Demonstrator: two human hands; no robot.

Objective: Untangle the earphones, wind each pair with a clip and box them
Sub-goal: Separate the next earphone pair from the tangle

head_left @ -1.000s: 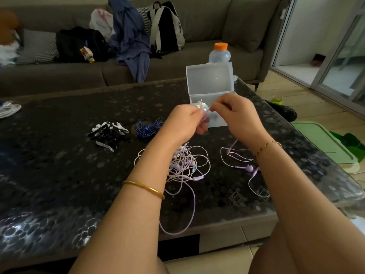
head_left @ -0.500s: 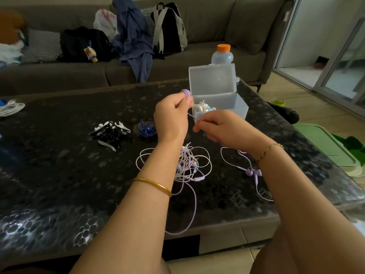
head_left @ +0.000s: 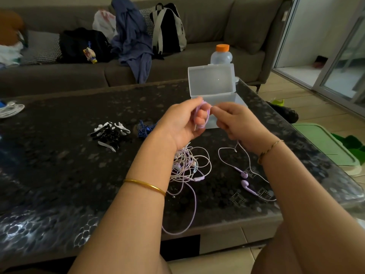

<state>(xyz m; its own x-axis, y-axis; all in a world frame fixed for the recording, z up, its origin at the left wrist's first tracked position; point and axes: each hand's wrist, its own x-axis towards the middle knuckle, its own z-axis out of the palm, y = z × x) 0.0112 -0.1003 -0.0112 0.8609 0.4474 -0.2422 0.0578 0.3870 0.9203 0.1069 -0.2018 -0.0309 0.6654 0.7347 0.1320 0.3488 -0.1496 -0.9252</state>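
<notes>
My left hand (head_left: 180, 123) holds a purple earphone cable (head_left: 203, 115) looped around its fingers, just in front of the open clear plastic box (head_left: 212, 82). My right hand (head_left: 235, 123) pinches the same cable beside the loop. The cable runs down from my right hand to two purple earbuds (head_left: 245, 178) lying on the black table (head_left: 59, 175). A tangle of white and purple earphones (head_left: 187, 165) lies under my left wrist. A pile of black and white clips (head_left: 110, 133) sits left of my hands, with a blue wound pair (head_left: 145, 128) beside it.
An orange-capped bottle (head_left: 221, 54) stands behind the box. One purple cable (head_left: 189, 218) hangs over the table's front edge. A white bundle (head_left: 10, 109) lies at the far left edge. A sofa with bags and clothes is behind; a green lid (head_left: 324, 143) is on the floor right.
My hands have come together in front of the box, and the purple cable is now looped around my left fingers. The earbuds on the table have shifted a little.
</notes>
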